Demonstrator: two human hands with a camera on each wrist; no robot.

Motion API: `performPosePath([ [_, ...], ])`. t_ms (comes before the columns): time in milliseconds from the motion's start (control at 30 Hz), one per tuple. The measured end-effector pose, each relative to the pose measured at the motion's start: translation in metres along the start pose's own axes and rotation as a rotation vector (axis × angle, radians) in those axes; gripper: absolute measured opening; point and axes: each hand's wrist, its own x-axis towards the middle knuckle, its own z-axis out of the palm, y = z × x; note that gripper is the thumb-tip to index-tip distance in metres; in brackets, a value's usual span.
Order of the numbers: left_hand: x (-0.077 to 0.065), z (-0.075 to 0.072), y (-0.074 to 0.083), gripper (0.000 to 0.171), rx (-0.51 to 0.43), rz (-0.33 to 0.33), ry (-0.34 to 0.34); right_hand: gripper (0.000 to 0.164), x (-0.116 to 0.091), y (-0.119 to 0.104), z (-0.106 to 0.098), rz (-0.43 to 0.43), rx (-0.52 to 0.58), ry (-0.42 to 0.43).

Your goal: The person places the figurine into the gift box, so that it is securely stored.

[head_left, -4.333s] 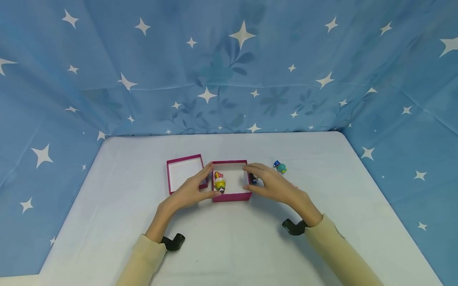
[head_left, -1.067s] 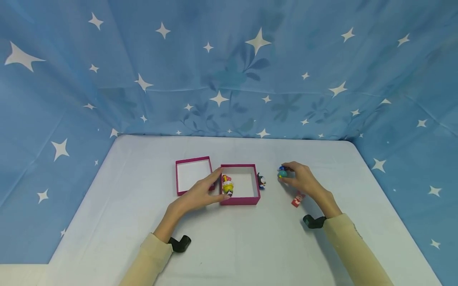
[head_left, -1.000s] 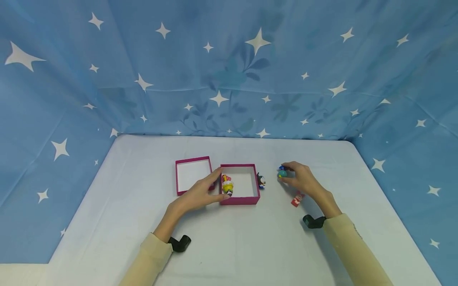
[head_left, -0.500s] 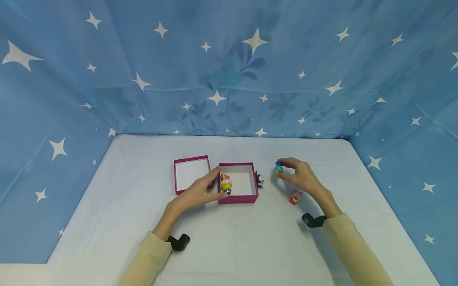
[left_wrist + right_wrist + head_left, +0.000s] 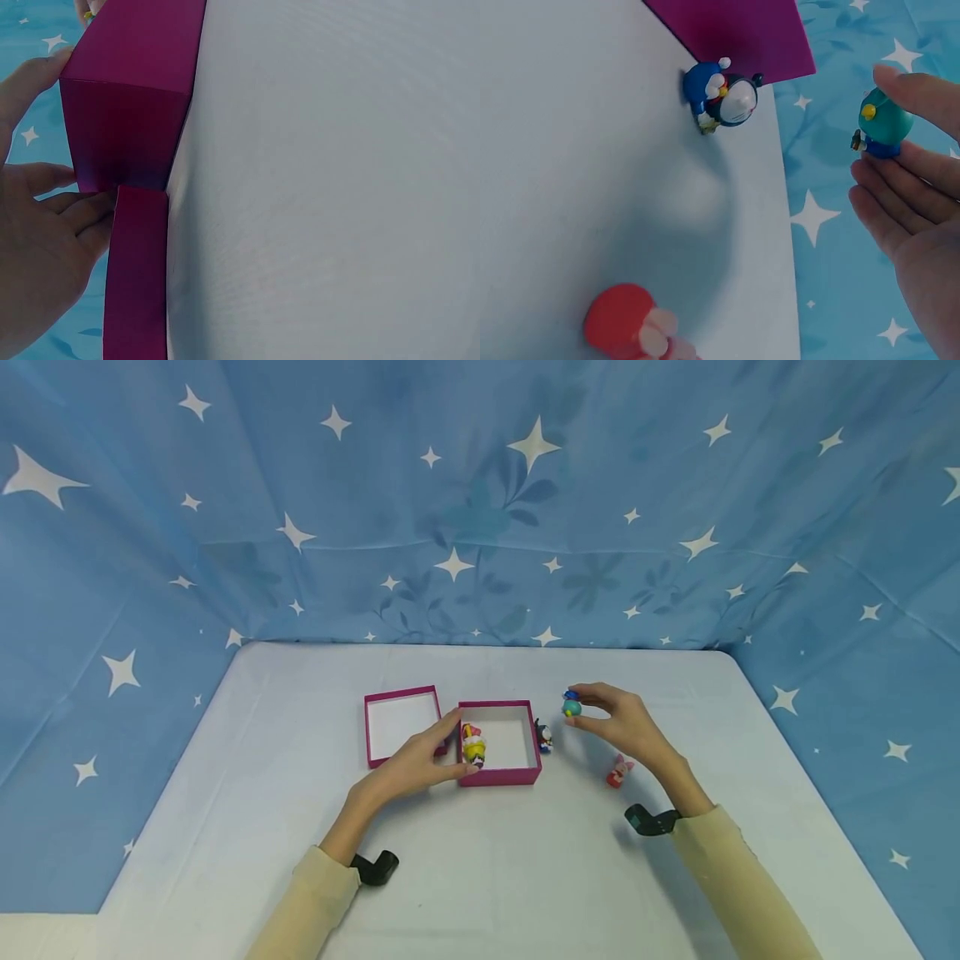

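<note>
My right hand (image 5: 626, 722) pinches a small figurine (image 5: 572, 704) with a teal head and blue body between thumb and fingertips, raised above the table. In the right wrist view that figurine (image 5: 885, 124) shows a yellow beak-like part. My left hand (image 5: 412, 766) holds the magenta box (image 5: 499, 777) at its left side, thumb at the front corner and fingers toward the back. Inside the box, at the left, lies a yellow and pink figurine (image 5: 474, 747). A black, white and blue figurine (image 5: 544, 737) lies on the table against the box's right wall.
The box's lid (image 5: 401, 694) lies with its white inside up, just left of the box. A red and pink pig-eared figurine (image 5: 618, 772) is on the white table (image 5: 480, 877) below my right hand. A blue star-patterned curtain (image 5: 480, 485) encloses the back and sides.
My right hand has lifted the teal-headed figurine off the table and carried it left toward the box. Earlier this hand was at the box's right side. My left hand stays at the box.
</note>
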Motion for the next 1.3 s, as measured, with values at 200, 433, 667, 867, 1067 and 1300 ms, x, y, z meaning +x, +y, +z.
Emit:
performPosePath([
  [200, 0.0, 0.0, 0.0, 0.101, -0.009, 0.008, -0.004, 0.052, 0.004, -0.008, 0.002, -0.005, 0.072, -0.014],
  [433, 0.001, 0.001, 0.001, 0.1, 0.001, 0.015, 0.002, 0.052, 0.008, -0.019, 0.007, -0.031, 0.117, -0.03],
  [667, 0.001, 0.001, 0.001, 0.1, 0.007, 0.006, -0.005, 0.053, 0.011, -0.031, 0.014, -0.046, 0.152, -0.051],
  [867, 0.001, 0.0, 0.002, 0.099, 0.01, -0.004, -0.006, 0.056, 0.014, -0.042, 0.021, -0.068, 0.156, -0.085],
  [1067, 0.001, 0.0, 0.003, 0.099, 0.02, 0.011, 0.008, 0.051, 0.018, -0.049, 0.032, -0.127, 0.137, -0.131],
  [1300, 0.0, 0.0, 0.002, 0.098, 0.008, 0.01, -0.004, 0.049, 0.023, -0.053, 0.047, -0.183, 0.078, -0.176],
])
